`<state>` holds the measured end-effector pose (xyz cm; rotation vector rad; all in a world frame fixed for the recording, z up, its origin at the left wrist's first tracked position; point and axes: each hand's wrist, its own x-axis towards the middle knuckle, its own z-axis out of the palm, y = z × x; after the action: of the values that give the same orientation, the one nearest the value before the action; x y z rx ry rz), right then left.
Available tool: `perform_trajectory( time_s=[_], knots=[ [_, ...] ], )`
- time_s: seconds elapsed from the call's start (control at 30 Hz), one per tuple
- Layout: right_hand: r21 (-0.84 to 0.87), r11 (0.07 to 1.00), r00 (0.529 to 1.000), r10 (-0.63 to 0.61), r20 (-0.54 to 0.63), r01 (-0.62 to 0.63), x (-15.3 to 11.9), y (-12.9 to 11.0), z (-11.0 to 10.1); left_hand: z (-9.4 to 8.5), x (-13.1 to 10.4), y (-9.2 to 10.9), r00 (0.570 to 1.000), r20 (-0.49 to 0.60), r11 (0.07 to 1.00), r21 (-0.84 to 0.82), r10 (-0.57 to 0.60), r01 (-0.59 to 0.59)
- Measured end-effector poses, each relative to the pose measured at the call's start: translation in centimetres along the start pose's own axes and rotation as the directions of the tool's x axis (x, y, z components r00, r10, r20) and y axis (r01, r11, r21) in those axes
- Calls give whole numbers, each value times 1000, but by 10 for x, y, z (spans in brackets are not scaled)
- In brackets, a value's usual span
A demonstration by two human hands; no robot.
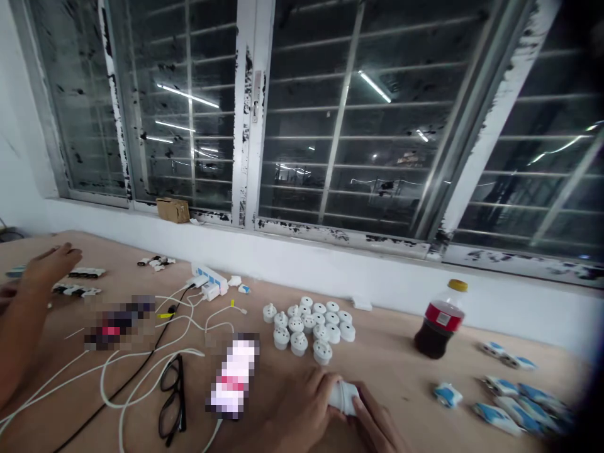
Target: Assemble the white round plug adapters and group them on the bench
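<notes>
Near the front edge of the view, a white round plug piece (344,397) is held between my two hands. My left hand (309,402) grips it from the left, fingers bent over its side. On its right side, the fingers of my right hand (377,421) press against it. Several similar white round pieces (306,324) stand in a cluster on the table just beyond my hands, some with sockets or pins showing on top. The underside of the held piece is hidden.
Left of my hands lie a phone (233,377), black glasses (172,402) and tangled cables by a power strip (210,280). Rightward are a cola bottle (440,321) and blue-white pieces (497,418). Another person's arm (28,314) reaches in at far left. A window (377,126) stands behind.
</notes>
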<state>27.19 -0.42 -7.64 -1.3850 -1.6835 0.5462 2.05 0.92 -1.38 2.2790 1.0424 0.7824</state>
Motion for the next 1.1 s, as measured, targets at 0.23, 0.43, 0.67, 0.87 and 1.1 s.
perform_trajectory(
  time_s=[0.23, 0.43, 0.67, 0.87, 1.1],
  knots=[
    [-121, 990, 997, -66, 43, 71, -2, -19, 3, -5, -4, 7, 997, -3, 992, 95, 80, -80],
    [120, 986, 982, 98, 163, -118, 5, -98, -14, -4, -3, 1, 996, -82, 992, -128, -21, 10],
    [34, 997, 984, 66, 168, -72, 2, -100, -13, -9, -3, 3, 997, -79, 996, -93, 2, -10],
    [18, 994, 980, 108, 166, -112, 4, -105, -13, -8, -5, 1, 997, -62, 999, -34, 41, -43],
    [54, 989, 981, 129, 145, -138, 5, -104, -11, -4, -4, -3, 994, -77, 994, -72, 72, -78]
  ],
)
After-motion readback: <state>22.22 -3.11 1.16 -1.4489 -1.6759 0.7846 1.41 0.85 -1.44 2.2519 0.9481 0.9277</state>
